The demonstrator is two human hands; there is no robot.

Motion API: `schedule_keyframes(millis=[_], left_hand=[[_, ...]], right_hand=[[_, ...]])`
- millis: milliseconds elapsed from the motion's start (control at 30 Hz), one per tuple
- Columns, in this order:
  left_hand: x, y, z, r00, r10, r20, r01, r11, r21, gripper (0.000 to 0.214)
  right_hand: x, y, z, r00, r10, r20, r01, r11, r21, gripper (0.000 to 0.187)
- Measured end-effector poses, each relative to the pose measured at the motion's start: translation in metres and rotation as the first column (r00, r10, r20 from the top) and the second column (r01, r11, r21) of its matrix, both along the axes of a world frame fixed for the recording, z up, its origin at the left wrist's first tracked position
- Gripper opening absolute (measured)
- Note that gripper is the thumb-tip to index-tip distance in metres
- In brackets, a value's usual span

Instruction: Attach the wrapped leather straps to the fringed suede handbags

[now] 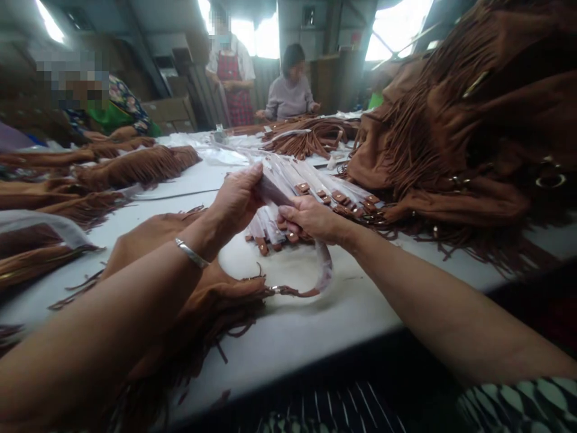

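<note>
My left hand point(241, 195) and my right hand point(311, 218) are both closed on a bag strap point(274, 191) wrapped in clear plastic, stretched between them above the table. From below my right hand the strap loops down to a metal clasp on a brown fringed bag point(216, 279), which lies under my left forearm. Part of that bag is hidden by the arm. Just beyond my hands lies a row of plastic-wrapped straps point(311, 180) with brown leather ends and metal studs.
A tall heap of brown fringed bags point(451, 138) stands on the right. More fringed bags point(139, 168) lie along the left of the white table point(360, 300). Several people are across the table, one in a red checked apron point(234, 84). The near table edge runs below my arms.
</note>
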State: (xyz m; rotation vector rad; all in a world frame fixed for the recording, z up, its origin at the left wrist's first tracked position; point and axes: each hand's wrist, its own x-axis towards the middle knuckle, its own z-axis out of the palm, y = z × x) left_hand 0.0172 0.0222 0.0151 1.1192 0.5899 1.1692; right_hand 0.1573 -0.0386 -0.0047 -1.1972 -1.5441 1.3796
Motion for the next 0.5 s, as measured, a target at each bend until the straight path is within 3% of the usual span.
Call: schedule_keyframes(millis=[67, 167, 500], left_hand=[[0.007, -0.006, -0.007, 0.998, 0.013, 0.06, -0.008, 0.996, -0.092, 0.028], [0.017, -0.018, -0.017, 1.0, -0.012, 0.028, 0.017, 0.986, -0.166, 0.036], [0.032, -0.053, -0.047, 0.979, -0.2, 0.048, 0.205, 0.97, -0.132, 0.044]], right_hand=[[-0.004, 0.0, 0.003, 1.0, -0.013, 0.011, 0.013, 1.0, 0.013, 0.02], [-0.01, -0.005, 0.005, 0.998, -0.029, 0.061, 0.026, 0.998, 0.054, 0.023], [-0.002, -0.017, -0.009, 0.985, -0.12, 0.122, 0.114, 0.992, 0.061, 0.039]])
